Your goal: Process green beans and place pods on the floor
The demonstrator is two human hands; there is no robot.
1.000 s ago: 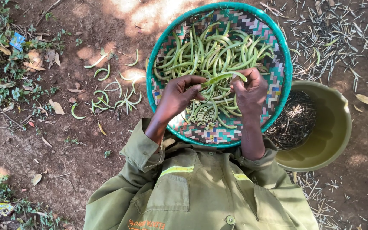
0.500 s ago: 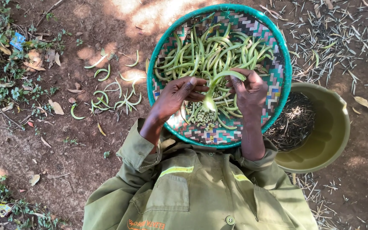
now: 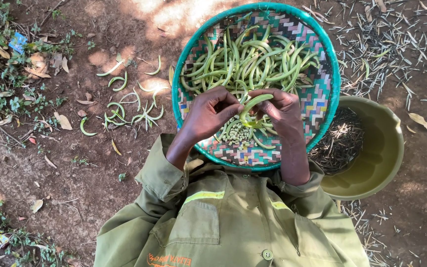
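Both arms are bent inward; the left hand [image 3: 208, 116] and right hand [image 3: 282, 111] pinch with curled fingers, close together.

Landmark: woven basket [image 3: 328, 94]. Its middle is packed with green pods [image 3: 253, 62], and a small heap of shelled beans [image 3: 236, 133] sits on the near side, so there's no bare floor there except a strip along the near rim. Right of the basket, the olive basin [image 3: 381, 148] touches the rim and blocks that side. Left of it, open dirt [image 3: 75, 173] with only scattered empty pods [image 3: 134, 111]; a hand passes freely. Far right is littered with dry stems [image 3: 386, 49].
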